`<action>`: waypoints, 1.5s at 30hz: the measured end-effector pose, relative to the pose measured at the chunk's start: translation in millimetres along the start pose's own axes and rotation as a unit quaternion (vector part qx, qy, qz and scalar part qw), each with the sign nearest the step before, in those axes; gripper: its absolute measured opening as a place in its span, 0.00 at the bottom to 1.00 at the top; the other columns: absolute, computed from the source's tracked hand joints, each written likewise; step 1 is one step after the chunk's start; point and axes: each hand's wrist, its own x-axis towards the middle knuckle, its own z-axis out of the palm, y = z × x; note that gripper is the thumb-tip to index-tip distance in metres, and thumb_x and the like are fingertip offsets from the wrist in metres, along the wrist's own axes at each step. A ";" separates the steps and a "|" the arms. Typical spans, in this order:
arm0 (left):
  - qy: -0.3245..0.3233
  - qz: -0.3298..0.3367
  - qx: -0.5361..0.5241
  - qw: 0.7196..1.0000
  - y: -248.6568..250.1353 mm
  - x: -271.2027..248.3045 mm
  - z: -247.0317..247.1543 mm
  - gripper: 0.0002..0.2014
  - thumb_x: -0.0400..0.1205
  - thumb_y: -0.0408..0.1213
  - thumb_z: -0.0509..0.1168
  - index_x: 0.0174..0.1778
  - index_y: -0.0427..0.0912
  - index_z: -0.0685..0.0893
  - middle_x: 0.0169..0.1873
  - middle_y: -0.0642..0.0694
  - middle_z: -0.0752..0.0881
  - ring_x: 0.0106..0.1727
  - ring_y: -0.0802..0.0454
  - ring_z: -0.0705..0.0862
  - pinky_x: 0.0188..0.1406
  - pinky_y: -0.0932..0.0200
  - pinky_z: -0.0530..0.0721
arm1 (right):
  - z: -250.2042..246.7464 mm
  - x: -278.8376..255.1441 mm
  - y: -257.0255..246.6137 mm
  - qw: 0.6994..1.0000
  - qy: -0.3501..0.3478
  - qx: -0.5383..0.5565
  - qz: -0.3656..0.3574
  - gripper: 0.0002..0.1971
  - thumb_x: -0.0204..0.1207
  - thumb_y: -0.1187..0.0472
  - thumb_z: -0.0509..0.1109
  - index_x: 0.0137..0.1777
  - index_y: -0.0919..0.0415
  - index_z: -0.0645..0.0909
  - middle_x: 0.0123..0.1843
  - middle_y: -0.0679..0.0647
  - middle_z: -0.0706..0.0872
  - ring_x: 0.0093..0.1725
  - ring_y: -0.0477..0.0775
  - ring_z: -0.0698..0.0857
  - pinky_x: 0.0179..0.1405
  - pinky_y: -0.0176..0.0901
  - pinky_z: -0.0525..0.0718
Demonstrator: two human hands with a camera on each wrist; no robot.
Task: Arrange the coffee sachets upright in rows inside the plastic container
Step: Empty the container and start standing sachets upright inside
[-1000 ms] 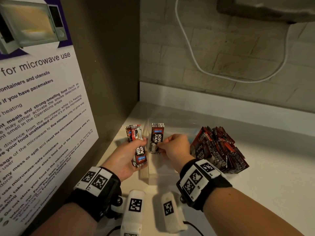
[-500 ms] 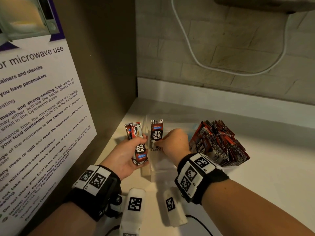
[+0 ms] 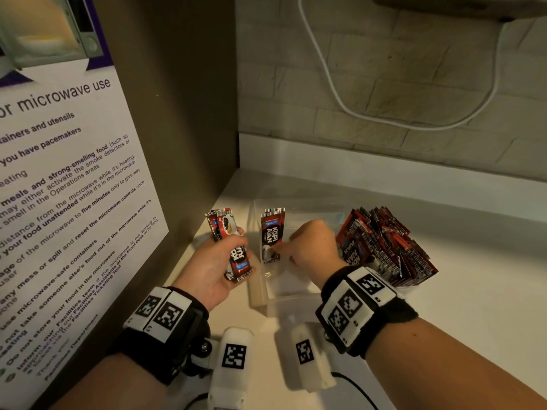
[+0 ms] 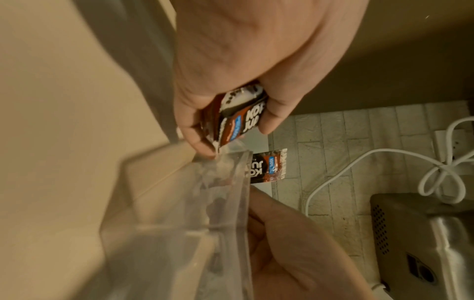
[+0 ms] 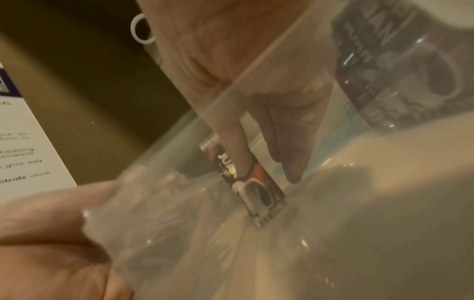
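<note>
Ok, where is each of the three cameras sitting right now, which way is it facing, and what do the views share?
Head: above, looking down at the counter; both forearms, left hand, right hand, plastic container.
Left wrist: along the palm toward the brick wall; left hand grips a bundle of sachets.
Right wrist: low, through the container wall; right hand's fingers press one upright sachet.
Shared: that upright sachet shows in all three.

We see the plastic container (image 3: 284, 294) on the counter (image 3: 473, 291), one coffee sachet (image 3: 271, 236) upright inside at its left wall; a sachet pile (image 3: 384, 247) lies right, a microwave notice (image 3: 59, 202) left.
</note>
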 end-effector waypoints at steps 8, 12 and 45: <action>-0.061 0.113 0.069 0.989 12.9 -10.8 4.7 0.10 0.73 0.26 0.74 0.47 0.42 0.86 0.31 0.47 0.90 0.28 0.53 0.89 0.28 0.56 0.87 | -34.8 -33.4 -26.9 0.954 -0.007 0.285 -0.097 0.08 0.71 0.62 0.78 0.46 0.65 0.84 0.39 0.60 0.88 0.26 0.50 0.82 0.24 0.41 0.80; -0.107 0.158 0.118 0.975 14.4 -16.8 15.2 0.12 0.69 0.19 0.74 0.43 0.39 0.88 0.37 0.40 0.91 0.35 0.46 0.89 0.31 0.58 0.88 | -40.3 -45.0 -40.7 0.943 -0.081 0.290 -0.139 0.14 0.73 0.62 0.76 0.56 0.65 0.81 0.36 0.56 0.82 0.19 0.43 0.76 0.15 0.34 0.71; 0.040 0.194 0.121 0.973 -0.3 9.4 8.6 0.10 0.70 0.30 0.79 0.42 0.43 0.86 0.28 0.47 0.82 0.24 0.54 0.75 0.20 0.61 0.76 | -18.5 -11.1 1.1 0.976 -0.088 0.199 0.011 0.16 0.71 0.79 0.71 0.30 0.63 0.71 0.30 0.62 0.83 0.26 0.55 0.86 0.39 0.53 0.89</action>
